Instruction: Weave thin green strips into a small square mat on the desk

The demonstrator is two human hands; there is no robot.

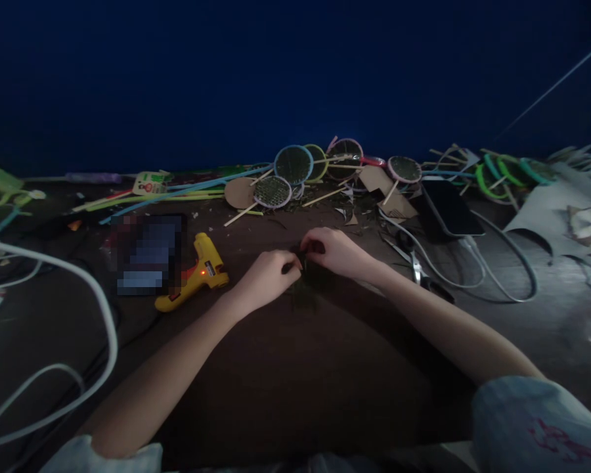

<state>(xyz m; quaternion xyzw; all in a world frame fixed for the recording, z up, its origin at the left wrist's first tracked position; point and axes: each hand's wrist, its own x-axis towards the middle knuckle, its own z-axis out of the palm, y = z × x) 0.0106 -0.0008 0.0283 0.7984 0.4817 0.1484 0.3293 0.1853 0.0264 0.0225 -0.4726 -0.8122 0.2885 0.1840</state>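
Observation:
My left hand (pixel 274 274) and my right hand (pixel 332 251) meet over the middle of the dark table, fingertips close together. Both are closed in a pinch around a small, dark, thin piece, too dim to name. Faint dark green strips seem to lie just below the fingers. Left of my left hand lies a yellow hot glue gun (pixel 207 256) with its small orange light lit. To the right of my right forearm are scissors (pixel 416 270) with dark handles, partly lost in shadow.
Along the back lie small round netted hoops on sticks, including a blue-rimmed one (pixel 294 164), beside a cardboard disc (pixel 239 195). A phone (pixel 452 207) with a white cable is at right, a blurred screen device (pixel 150 253) at left. A thick white cable (pixel 109 328) loops at far left.

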